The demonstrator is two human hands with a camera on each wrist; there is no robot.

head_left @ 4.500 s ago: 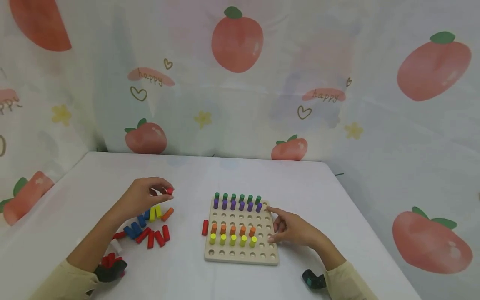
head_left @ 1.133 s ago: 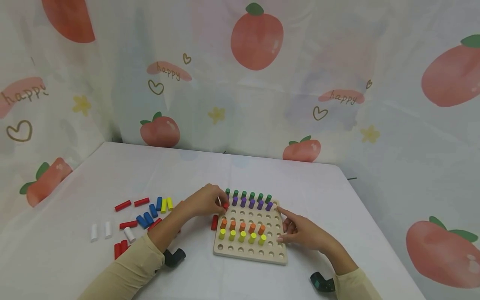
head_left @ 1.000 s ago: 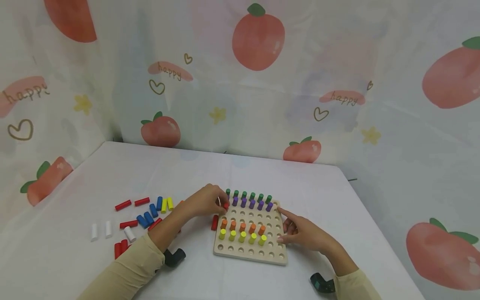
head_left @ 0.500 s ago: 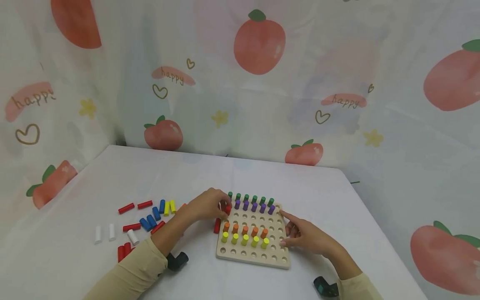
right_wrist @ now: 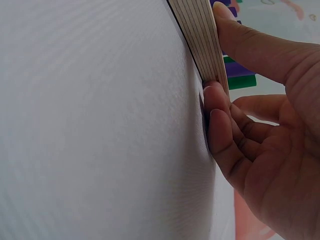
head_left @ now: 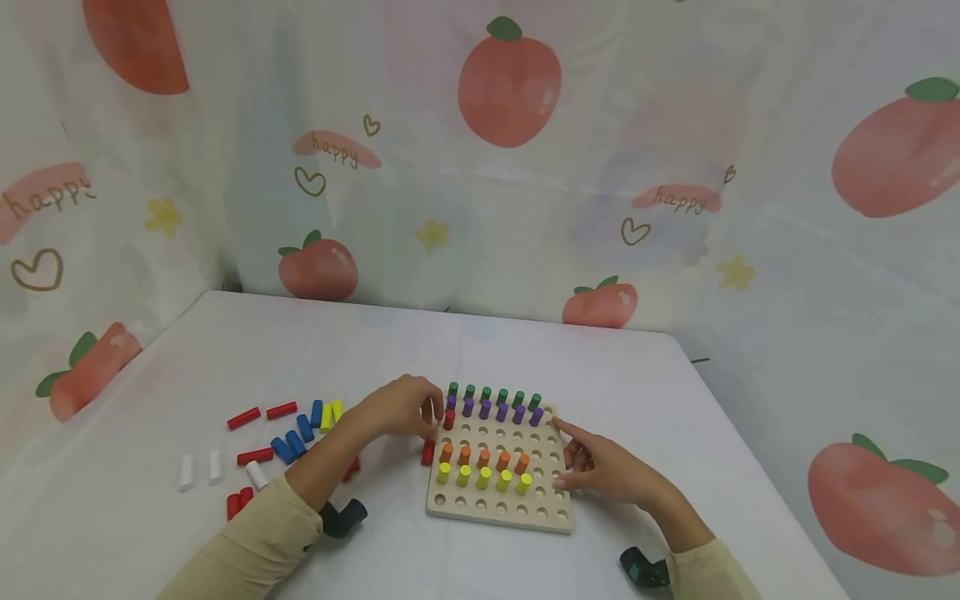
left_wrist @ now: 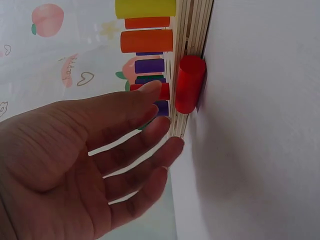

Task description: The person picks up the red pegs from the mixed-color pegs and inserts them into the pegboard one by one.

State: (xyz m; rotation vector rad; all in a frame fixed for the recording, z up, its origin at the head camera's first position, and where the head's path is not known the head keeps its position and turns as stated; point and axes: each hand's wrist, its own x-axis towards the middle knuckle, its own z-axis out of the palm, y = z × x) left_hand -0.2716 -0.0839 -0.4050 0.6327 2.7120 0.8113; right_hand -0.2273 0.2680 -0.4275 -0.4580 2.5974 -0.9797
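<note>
A wooden pegboard (head_left: 502,518) lies on the table, bearing rows of green (head_left: 486,393), purple (head_left: 485,409), orange (head_left: 483,458) and yellow pegs (head_left: 483,477). One red peg (head_left: 449,420) stands upright at the left end of the row in front of the purple ones. My left hand (head_left: 401,408) is just left of it, fingers loosely extended and thumb tip overlapping the peg in the left wrist view. Below those fingers a loose red peg (left_wrist: 190,85) lies against the board's left side. My right hand (head_left: 611,467) holds the board's right edge, thumb on top, other fingers against the side.
Left of the board lie scattered red (head_left: 243,418), blue (head_left: 304,427), yellow (head_left: 326,417) and white pegs (head_left: 187,472), some hidden behind the left forearm. Black wrist devices (head_left: 643,568) sit at both sleeves. A fruit-print cloth (head_left: 525,208) hangs behind the table.
The left hand brought a red peg from the left pile to the board, let go of it in a hole and drew slightly left. The right hand stayed at the board's edge.
</note>
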